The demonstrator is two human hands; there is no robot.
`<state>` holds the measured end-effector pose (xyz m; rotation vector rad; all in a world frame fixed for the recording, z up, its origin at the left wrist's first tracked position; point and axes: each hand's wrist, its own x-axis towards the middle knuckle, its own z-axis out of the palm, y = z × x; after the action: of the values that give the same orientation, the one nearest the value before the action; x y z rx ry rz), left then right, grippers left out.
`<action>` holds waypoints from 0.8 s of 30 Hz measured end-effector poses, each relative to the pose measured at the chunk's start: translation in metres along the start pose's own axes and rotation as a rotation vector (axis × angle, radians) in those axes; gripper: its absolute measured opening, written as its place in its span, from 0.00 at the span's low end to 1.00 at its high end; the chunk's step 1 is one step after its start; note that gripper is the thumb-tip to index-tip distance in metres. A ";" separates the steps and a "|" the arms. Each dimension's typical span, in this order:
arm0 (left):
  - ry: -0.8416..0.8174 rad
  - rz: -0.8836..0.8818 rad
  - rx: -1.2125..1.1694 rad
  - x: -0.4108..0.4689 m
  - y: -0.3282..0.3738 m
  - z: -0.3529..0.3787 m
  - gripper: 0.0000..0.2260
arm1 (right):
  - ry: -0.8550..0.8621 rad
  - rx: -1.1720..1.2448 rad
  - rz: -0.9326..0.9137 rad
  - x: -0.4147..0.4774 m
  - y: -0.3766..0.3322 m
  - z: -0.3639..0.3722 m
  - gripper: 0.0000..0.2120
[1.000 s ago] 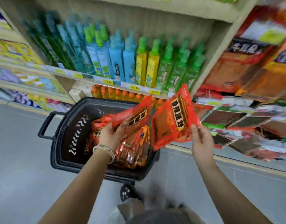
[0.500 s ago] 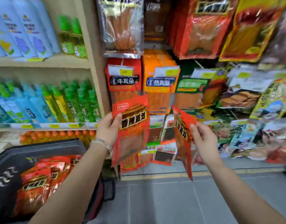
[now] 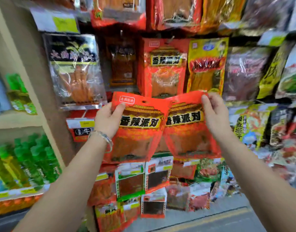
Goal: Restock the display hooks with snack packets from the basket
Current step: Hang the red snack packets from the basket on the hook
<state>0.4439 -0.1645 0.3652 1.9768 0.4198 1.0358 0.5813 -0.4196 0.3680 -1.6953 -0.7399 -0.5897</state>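
Hanging upright, left packet [image 3: 140, 143], right packet [image 3: 190, 139], glossy red, yellow-banded lettering

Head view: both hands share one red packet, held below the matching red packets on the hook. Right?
Not one. The head view shows two red packets: left hand grips the left packet, right hand pinches the right packet, below the matching hung packets.
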 end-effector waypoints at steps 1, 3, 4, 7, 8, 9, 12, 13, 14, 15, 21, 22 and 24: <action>0.000 0.005 -0.021 0.011 0.004 0.002 0.15 | 0.028 0.030 -0.002 0.017 -0.003 0.003 0.06; 0.006 -0.003 -0.097 0.033 0.011 0.006 0.17 | 0.074 0.066 -0.009 0.050 -0.009 0.010 0.08; 0.016 -0.009 -0.129 0.043 0.014 0.009 0.16 | 0.088 0.100 -0.008 0.065 -0.011 0.014 0.09; 0.042 -0.040 -0.209 0.069 0.023 0.013 0.15 | 0.126 0.216 0.012 0.109 -0.018 0.027 0.09; 0.039 -0.046 -0.244 0.076 0.025 0.015 0.15 | 0.138 0.248 0.025 0.122 -0.019 0.032 0.09; 0.028 -0.053 -0.277 0.082 0.026 0.016 0.14 | 0.149 0.288 0.049 0.134 -0.019 0.036 0.09; -0.019 -0.057 -0.357 0.095 0.027 0.023 0.11 | 0.185 0.414 0.154 0.163 -0.016 0.047 0.09; -0.031 -0.055 -0.378 0.098 0.028 0.025 0.11 | 0.193 0.443 0.194 0.171 -0.015 0.050 0.10; -0.034 -0.054 -0.393 0.101 0.029 0.027 0.11 | 0.198 0.469 0.233 0.177 -0.013 0.053 0.10; -0.032 -0.054 -0.405 0.103 0.030 0.030 0.11 | 0.200 0.495 0.266 0.183 -0.012 0.056 0.09; -0.102 -0.065 -0.523 0.114 0.038 0.040 0.10 | 0.245 0.570 0.383 0.205 -0.001 0.061 0.11; -0.093 -0.063 -0.529 0.116 0.040 0.042 0.10 | 0.254 0.574 0.398 0.208 0.001 0.061 0.11; -0.076 -0.059 -0.530 0.119 0.043 0.046 0.11 | 0.242 0.541 0.416 0.212 0.006 0.062 0.11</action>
<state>0.5488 -0.1413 0.4471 1.5125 0.1383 0.9173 0.7300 -0.3246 0.5013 -1.1959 -0.3148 -0.2606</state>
